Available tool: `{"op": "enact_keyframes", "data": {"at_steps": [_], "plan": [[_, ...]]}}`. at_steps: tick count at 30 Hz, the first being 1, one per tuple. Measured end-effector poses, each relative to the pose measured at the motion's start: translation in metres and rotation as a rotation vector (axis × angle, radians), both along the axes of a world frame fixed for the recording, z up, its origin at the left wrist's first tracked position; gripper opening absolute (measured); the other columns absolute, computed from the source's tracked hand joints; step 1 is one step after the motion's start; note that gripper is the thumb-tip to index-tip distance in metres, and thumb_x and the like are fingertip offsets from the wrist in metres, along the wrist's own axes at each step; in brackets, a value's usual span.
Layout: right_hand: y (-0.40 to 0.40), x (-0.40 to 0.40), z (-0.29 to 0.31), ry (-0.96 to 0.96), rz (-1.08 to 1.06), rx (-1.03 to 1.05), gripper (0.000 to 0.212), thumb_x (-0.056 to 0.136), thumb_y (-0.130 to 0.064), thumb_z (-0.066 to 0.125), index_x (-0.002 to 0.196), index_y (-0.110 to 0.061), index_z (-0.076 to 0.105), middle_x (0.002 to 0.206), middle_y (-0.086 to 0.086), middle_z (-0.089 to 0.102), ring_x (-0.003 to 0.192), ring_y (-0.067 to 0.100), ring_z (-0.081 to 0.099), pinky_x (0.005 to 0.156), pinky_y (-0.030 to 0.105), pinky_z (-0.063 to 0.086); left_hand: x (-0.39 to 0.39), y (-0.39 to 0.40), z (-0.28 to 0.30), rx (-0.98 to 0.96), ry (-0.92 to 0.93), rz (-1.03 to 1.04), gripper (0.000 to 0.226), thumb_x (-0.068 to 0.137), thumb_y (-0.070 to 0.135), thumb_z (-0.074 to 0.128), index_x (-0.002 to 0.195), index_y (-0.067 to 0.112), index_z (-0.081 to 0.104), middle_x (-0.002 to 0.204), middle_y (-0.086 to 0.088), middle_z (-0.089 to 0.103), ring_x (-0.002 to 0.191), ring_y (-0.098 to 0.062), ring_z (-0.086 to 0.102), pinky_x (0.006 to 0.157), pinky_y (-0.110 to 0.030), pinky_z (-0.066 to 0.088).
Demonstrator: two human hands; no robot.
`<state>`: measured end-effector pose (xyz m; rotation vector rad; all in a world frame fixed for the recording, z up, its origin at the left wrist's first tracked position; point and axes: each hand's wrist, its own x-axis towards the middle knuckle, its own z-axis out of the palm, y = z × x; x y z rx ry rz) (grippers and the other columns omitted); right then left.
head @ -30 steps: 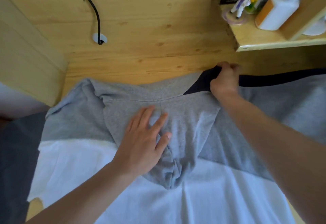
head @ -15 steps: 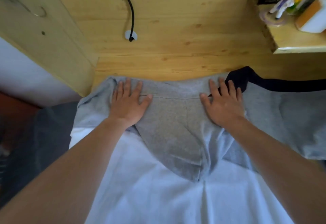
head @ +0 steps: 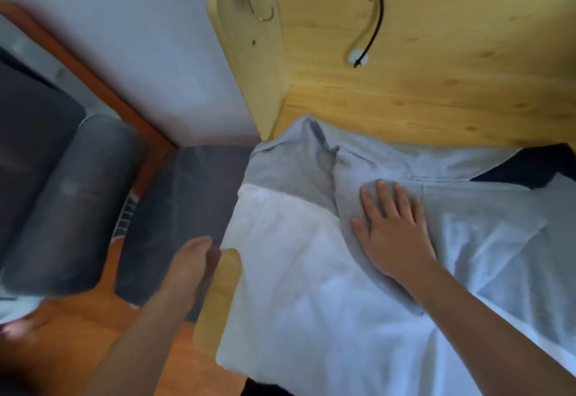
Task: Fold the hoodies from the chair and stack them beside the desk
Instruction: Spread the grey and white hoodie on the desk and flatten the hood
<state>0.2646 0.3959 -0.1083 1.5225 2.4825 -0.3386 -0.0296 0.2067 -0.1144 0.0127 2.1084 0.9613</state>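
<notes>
Right hand (head: 394,233): my fingers flat, pressing the grey hoodie (head: 452,208) on the bench (head: 436,99).
Left hand (head: 190,258): blurred, can't tell.

R hand (head: 393,233) flat, fingers spread; L hand (head: 190,258) blurred, unclear.

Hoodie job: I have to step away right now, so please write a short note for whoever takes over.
Right hand: flat, fingers straight, pressing the grey hood of the hoodie.
Left hand: off the garment, out past the desk's left edge; blurred, so its grip cannot be told.
Hoodie: spread flat on the wooden desk, grey at the top, white below, hood laid down over the body. A dark garment lies at its upper right.
Done: laid out and smoothed.
Left: fold the sleeves and body, then stack it beside the desk. No stack of folded hoodies is in view.
</notes>
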Motion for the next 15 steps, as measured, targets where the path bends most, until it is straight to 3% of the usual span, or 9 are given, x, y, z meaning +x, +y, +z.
{"op": "enact_keyframes", "data": {"at_steps": [2, 3, 6, 8, 10, 11, 13, 15], "plan": [[-0.003, -0.022, 0.012, 0.058, -0.065, 0.074, 0.065, 0.098, -0.051, 0.028, 0.155, -0.019, 0.033, 0.165, 0.014, 0.019, 0.152, 0.039, 0.014, 0.121, 0.058, 0.014, -0.023, 0.000, -0.004, -0.014, -0.281, 0.144, 0.032, 0.107, 0.038, 0.048, 0.089, 0.013, 0.058, 0.064, -0.007, 0.067, 0.051, -0.019, 0.059, 0.049, -0.029, 0.050], [-0.006, -0.039, 0.016, 0.145, -0.072, 0.142, 0.064, 0.096, -0.047, 0.031, 0.150, -0.015, 0.041, 0.161, 0.018, 0.028, 0.149, 0.041, 0.021, 0.119, 0.060, 0.020, -0.032, 0.000, -0.016, -0.042, -0.413, 0.142, 0.040, 0.106, 0.047, 0.044, 0.088, 0.013, 0.057, 0.059, -0.006, 0.061, 0.047, -0.019, 0.053, 0.044, -0.025, 0.044], [-0.019, -0.099, 0.007, 0.396, -0.122, 0.147, 0.062, 0.096, -0.043, 0.038, 0.150, -0.014, 0.040, 0.160, 0.018, 0.031, 0.150, 0.038, 0.021, 0.120, 0.056, 0.022, -0.046, 0.007, -0.063, -0.033, -0.716, 0.060, 0.063, 0.089, 0.072, 0.055, 0.097, 0.011, 0.063, 0.073, -0.014, 0.066, 0.061, -0.027, 0.060, 0.057, -0.031, 0.052], [-0.028, -0.125, -0.016, 0.325, -0.169, 0.173, 0.063, 0.098, -0.047, 0.036, 0.154, -0.017, 0.036, 0.163, 0.014, 0.027, 0.152, 0.034, 0.015, 0.123, 0.054, 0.016, -0.045, 0.015, -0.089, 0.008, -0.818, 0.087, 0.056, 0.091, 0.063, 0.060, 0.109, 0.010, 0.066, 0.086, -0.016, 0.075, 0.077, -0.030, 0.073, 0.074, -0.038, 0.061], [-0.037, -0.131, -0.035, 0.145, -0.142, 0.239, 0.062, 0.100, -0.049, 0.034, 0.155, -0.021, 0.034, 0.163, 0.012, 0.027, 0.153, 0.031, 0.014, 0.124, 0.052, 0.011, -0.043, 0.024, -0.104, 0.074, -0.981, 0.199, 0.057, 0.099, 0.051, 0.051, 0.130, 0.006, 0.066, 0.120, -0.021, 0.071, 0.113, -0.038, 0.069, 0.104, -0.052, 0.051], [-0.039, -0.131, -0.039, 0.110, -0.146, 0.268, 0.061, 0.100, -0.048, 0.036, 0.154, -0.022, 0.035, 0.163, 0.010, 0.028, 0.153, 0.030, 0.016, 0.124, 0.051, 0.010, -0.043, 0.027, -0.106, 0.149, -1.023, 0.298, 0.056, 0.100, 0.046, 0.052, 0.134, 0.004, 0.063, 0.126, -0.023, 0.068, 0.116, -0.041, 0.067, 0.104, -0.053, 0.050], [-0.040, -0.132, -0.039, 0.106, -0.147, 0.311, 0.059, 0.098, -0.046, 0.039, 0.152, -0.022, 0.040, 0.162, 0.009, 0.031, 0.152, 0.029, 0.020, 0.124, 0.050, 0.012, -0.044, 0.029, -0.102, 0.304, -0.983, 0.478, 0.045, 0.104, 0.033, 0.047, 0.125, -0.003, 0.063, 0.108, -0.023, 0.074, 0.092, -0.035, 0.075, 0.084, -0.045, 0.060], [-0.039, -0.133, -0.038, 0.110, -0.157, 0.340, 0.059, 0.097, -0.045, 0.040, 0.150, -0.021, 0.043, 0.161, 0.008, 0.033, 0.151, 0.029, 0.022, 0.124, 0.049, 0.013, -0.050, 0.026, -0.086, 0.428, -0.974, 0.643, 0.030, 0.108, 0.016, 0.039, 0.115, -0.004, 0.059, 0.095, -0.019, 0.074, 0.073, -0.019, 0.076, 0.069, -0.033, 0.061]]}}
